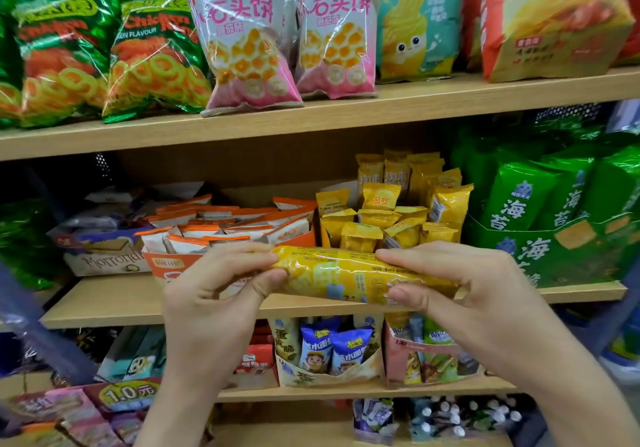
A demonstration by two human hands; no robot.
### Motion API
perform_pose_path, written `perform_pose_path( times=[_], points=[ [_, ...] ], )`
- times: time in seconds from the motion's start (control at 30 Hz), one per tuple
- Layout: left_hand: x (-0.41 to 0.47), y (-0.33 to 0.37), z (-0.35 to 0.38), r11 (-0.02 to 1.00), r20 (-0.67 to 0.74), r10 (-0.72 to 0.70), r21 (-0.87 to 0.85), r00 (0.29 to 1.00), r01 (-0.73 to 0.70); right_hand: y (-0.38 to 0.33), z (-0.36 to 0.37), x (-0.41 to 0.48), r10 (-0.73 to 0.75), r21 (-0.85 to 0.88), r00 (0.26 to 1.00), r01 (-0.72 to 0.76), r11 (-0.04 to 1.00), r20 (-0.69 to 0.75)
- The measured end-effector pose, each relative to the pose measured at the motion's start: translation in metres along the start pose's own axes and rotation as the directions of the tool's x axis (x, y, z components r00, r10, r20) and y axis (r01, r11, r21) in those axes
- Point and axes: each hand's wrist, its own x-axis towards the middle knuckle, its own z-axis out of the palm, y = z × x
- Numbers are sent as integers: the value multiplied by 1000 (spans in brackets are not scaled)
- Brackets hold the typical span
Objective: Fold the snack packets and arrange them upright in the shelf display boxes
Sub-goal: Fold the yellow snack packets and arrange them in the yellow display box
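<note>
A long yellow snack packet lies crosswise in front of the middle shelf, held between both hands. My left hand pinches its left end between fingers and thumb. My right hand grips the right end, fingers curled over the top and thumb underneath. Just behind the packet, a display box holds several small yellow packets standing upright. To its left an orange display box is filled with orange-and-white packets.
The middle shelf edge runs behind my hands. Green seaweed bags stand at the right, a wafer box at the left. Large crisp bags fill the upper shelf. More display boxes sit on the shelf below.
</note>
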Motion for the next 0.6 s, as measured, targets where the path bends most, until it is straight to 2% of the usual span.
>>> perform_pose_path(
  times=[0.07, 0.2, 0.33, 0.5, 0.6],
  points=[
    [2, -1, -1, 998, 40, 10, 69, 999, -13, 2, 4, 1, -5, 48, 1000, 6, 999, -29],
    [5, 3, 1, 972, 173, 121, 178, 977, -152, 3, 9, 4, -8, 95, 998, 14, 995, -64],
    [4, 5, 9, 933, 254, 169, 270, 952, -238, 3, 16, 7, -21, 107, 997, 29, 994, -73],
    [2, 3, 12, 918, 223, 242, 264, 944, -297, 4, 19, 6, -9, 124, 997, 17, 992, -72],
    [0, -1, 11, 928, 159, 241, 250, 957, -275, -1, 15, 6, 84, 298, 996, -70, 952, -36]
  ],
)
